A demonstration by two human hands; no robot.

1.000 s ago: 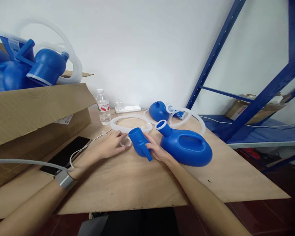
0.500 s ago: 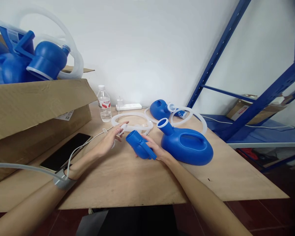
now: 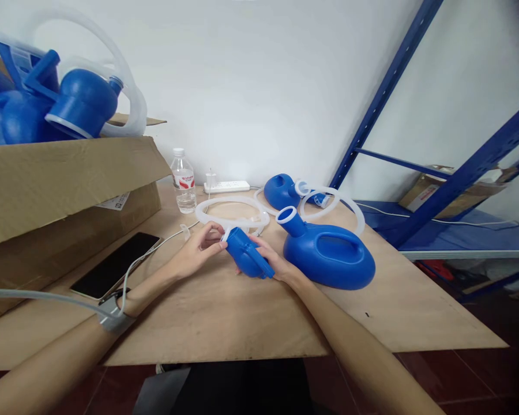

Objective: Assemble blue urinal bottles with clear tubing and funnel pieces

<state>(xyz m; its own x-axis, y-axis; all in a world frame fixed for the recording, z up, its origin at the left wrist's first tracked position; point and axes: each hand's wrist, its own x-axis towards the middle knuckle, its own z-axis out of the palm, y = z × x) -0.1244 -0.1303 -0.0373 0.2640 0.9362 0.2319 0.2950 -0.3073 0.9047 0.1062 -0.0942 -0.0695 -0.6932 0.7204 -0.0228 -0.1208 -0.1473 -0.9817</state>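
Observation:
My right hand [image 3: 273, 257] is wrapped round a blue plastic piece with a handle [image 3: 247, 253], held above the wooden table. Beside its upper left end, my left hand [image 3: 204, 249] pinches a small white part [image 3: 227, 231] against the opening. How far the white part reaches inside is hidden. Just behind the hands lies a coil of clear tubing [image 3: 203, 212]. To the right of my right hand, a large blue bottle with a handle [image 3: 328, 271] rests on its side, its white-rimmed mouth pointing up and left.
An open cardboard box [image 3: 69, 173] of blue bottles fills the left. Near it are a black phone [image 3: 116, 265] and a water bottle [image 3: 184, 184]. A power strip [image 3: 231, 187] and another blue bottle [image 3: 279, 192] are at the back. Blue shelving [image 3: 450, 190] stands right.
My left hand has closed its fingers and brought the white part to the opening of the blue piece. My right hand holds the piece in nearly the same place.

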